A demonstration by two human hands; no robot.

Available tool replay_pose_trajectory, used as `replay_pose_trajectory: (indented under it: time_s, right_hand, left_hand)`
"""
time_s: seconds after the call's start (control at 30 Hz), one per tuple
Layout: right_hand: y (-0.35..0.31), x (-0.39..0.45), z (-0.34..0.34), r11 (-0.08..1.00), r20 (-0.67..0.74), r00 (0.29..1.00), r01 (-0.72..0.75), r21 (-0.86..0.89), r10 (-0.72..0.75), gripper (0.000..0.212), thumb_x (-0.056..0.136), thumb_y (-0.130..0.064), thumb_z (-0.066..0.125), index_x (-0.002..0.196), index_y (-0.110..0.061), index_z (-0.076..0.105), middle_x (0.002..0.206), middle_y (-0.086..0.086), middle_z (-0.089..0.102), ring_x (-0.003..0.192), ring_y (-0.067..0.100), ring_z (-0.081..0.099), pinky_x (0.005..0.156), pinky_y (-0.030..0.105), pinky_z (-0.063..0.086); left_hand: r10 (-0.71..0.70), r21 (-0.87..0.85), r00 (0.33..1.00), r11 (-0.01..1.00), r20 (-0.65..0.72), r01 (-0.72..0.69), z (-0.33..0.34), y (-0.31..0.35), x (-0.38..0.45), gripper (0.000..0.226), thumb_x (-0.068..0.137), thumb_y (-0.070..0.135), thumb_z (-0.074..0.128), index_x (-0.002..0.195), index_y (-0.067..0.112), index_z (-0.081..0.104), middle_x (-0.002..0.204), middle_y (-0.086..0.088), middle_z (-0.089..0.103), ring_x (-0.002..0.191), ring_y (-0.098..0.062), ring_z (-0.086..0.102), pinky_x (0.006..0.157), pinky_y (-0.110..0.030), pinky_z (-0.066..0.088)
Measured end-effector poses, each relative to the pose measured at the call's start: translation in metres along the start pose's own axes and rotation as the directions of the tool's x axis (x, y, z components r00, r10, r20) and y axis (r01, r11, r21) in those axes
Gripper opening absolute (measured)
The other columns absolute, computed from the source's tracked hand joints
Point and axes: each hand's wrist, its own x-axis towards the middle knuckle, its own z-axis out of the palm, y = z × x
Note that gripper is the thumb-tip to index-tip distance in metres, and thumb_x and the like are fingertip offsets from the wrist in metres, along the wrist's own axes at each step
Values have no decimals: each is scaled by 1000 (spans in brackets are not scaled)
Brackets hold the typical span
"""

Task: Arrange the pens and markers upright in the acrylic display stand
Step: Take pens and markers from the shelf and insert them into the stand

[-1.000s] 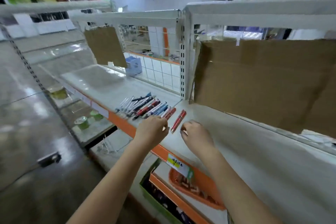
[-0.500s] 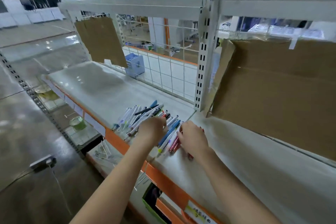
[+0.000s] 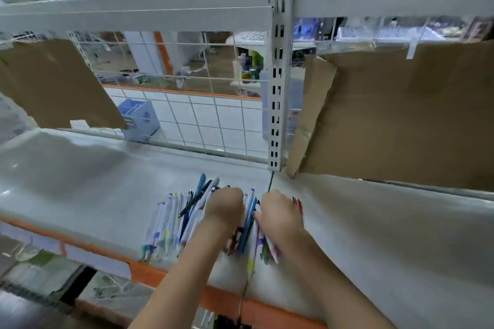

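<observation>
Both hands sit low in my view on the pile of pens [image 3: 171, 222]: my left hand [image 3: 224, 208] lies knuckles-up over the middle of the pile, and my right hand [image 3: 276, 215] lies just beside it, over the right end. From behind I see only the backs of the hands, with the fingers tucked down into the pens, so I cannot tell whether either one is pinching a pen or only pressing on the heap. A blue pen [image 3: 248, 224] lies in the narrow gap between the two hands, and a couple of red pens [image 3: 298, 204] peek out on the far side of my right hand. Most of the loose white and blue pens fan out to the left of my left hand, lying flat, near the front of the white shelf [image 3: 93, 181] with its orange front edge [image 3: 149, 274]. Farther back, a slotted upright post [image 3: 276, 104] rises just beyond my hands. A cardboard sheet [image 3: 401, 115] covers the back on the right, and another cardboard piece [image 3: 50, 83] hangs on the left. A wire grid panel [image 3: 200, 120] closes the back between them, and a pale blue compartment holder [image 3: 140, 120] stands against it, well apart from the pens. Through the grid the room beyond is blurred.
</observation>
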Motion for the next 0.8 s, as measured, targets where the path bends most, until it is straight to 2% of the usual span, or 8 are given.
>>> replay_pose_trajectory:
  time_s: [0.1,0.17,0.23,0.37,0.5,0.57,0.63,0.8]
  right_hand:
    - [-1,-2,1,997,21,997,-77,8,77,8,93,-15,47,90,-12,54,97,5,50,96,23,54,65,23,35]
    - [3,-4,0,988,7,990,-144,59,144,28,92,-14,46,65,-13,38,73,1,38,73,22,47,50,22,27]
    - [7,-6,0,975,-11,982,-183,128,186,40,93,-20,46,58,-14,28,61,1,30,58,18,35,44,24,18]
    - [15,-14,3,918,-62,975,-180,354,215,33,94,-27,50,67,-10,42,65,4,41,60,15,38,53,28,29]
    - [21,-24,1,753,-84,959,-157,639,271,21,90,-31,59,81,-12,60,66,-5,54,54,6,48,46,16,37]
    - [21,-27,-4,725,-112,954,-131,676,277,17,89,-33,60,84,-17,64,71,-7,61,62,4,56,53,12,42]
    - [23,-30,-11,698,-142,944,-114,707,298,13,88,-33,61,88,-21,65,78,-7,66,72,6,61,65,17,49]
    - [35,-44,-28,620,-218,884,-98,778,413,4,87,-29,62,83,-27,63,77,-9,68,71,4,63,68,24,53]
  left_hand:
    - [50,-29,994,998,94,-47,-5,-3,5,32,89,7,46,62,15,31,74,-1,45,81,-21,50,70,-27,40]
    - [89,-38,988,996,129,-85,-8,-3,5,32,88,10,50,63,15,32,75,0,43,80,-19,46,67,-26,38]
    - [110,-70,985,992,131,-101,-9,-4,6,30,85,9,52,62,14,34,70,0,43,76,-19,46,61,-25,34]
    - [178,-239,975,961,136,-142,-12,-11,10,9,85,14,56,82,8,61,82,-4,61,76,-17,57,62,-24,46]
    - [277,-463,953,865,119,-194,-17,-24,8,17,89,26,57,101,15,63,94,4,66,80,-7,59,71,-14,40]
    - [296,-590,950,786,100,-183,-19,-28,10,16,88,26,59,102,18,62,93,7,67,78,-4,63,66,-15,46]
    - [320,-715,944,679,82,-168,-24,-28,11,14,88,22,61,101,19,62,91,6,68,79,-8,66,71,-27,56]
    - [428,-835,903,507,29,-214,-43,2,8,15,87,10,62,83,25,64,78,7,69,73,-8,67,73,-33,58]
